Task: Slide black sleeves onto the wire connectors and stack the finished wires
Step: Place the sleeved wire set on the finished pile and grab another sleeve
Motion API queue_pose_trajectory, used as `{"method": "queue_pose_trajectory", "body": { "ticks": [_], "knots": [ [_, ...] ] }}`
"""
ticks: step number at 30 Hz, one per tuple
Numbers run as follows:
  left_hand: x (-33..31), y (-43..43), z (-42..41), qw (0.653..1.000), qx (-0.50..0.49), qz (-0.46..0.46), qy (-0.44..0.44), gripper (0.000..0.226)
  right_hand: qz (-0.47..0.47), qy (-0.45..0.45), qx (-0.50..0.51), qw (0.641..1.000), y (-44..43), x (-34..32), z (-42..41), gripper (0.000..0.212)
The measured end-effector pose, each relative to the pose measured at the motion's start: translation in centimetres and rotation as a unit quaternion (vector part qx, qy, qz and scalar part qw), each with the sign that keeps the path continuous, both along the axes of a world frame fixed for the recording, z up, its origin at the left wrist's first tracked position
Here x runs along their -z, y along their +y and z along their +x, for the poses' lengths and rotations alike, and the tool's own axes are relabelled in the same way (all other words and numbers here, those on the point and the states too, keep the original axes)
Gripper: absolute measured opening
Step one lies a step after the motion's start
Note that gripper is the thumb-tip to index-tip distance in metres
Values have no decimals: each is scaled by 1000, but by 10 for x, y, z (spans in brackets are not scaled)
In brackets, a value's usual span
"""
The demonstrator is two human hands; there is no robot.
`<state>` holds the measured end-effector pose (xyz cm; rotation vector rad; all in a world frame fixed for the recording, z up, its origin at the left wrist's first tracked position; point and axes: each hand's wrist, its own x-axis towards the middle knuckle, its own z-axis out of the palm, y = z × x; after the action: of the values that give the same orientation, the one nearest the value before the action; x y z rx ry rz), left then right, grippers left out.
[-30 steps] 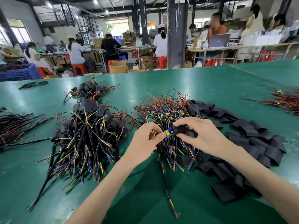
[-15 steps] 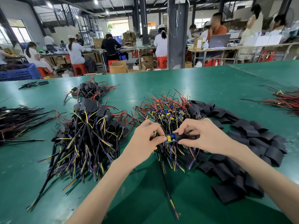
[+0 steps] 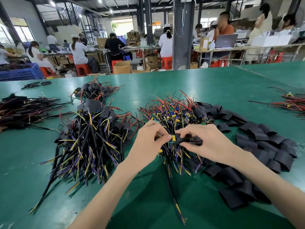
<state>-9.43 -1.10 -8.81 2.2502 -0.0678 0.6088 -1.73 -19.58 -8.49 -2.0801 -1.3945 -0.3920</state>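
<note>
**Above the unsleeved pile, a black sleeve meets its connector**

Left of that pile lies the finished stack, sleeves on. Over the pile's near edge the left hand pinches a wire just behind the yellow connector. The right hand grips the black sleeve, its mouth touching the connector. To do this well, I'd say, hold the wire close so it can't buckle, squeeze the mouth open, and push straight along until the connector is covered. Right of the pile wait the loose sleeves.
</note>
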Motion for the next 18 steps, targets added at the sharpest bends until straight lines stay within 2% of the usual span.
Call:
{"method": "queue_pose_trajectory", "body": {
  "ticks": [3,6,13,18],
  "knots": [
    [4,-4,0,1000,-7,-24,-1,9,11,12,1,1000,0,1,0,24],
    [7,-9,0,999,-8,-52,-2,19,20,20,0,1000,1,3,-1,23],
    [10,-16,0,998,-13,-53,-17,34,23,9,-1,1000,4,6,-4,19],
    [12,-16,0,997,-30,-69,-4,27,30,-22,-6,999,5,8,-4,18]
  ]
}}
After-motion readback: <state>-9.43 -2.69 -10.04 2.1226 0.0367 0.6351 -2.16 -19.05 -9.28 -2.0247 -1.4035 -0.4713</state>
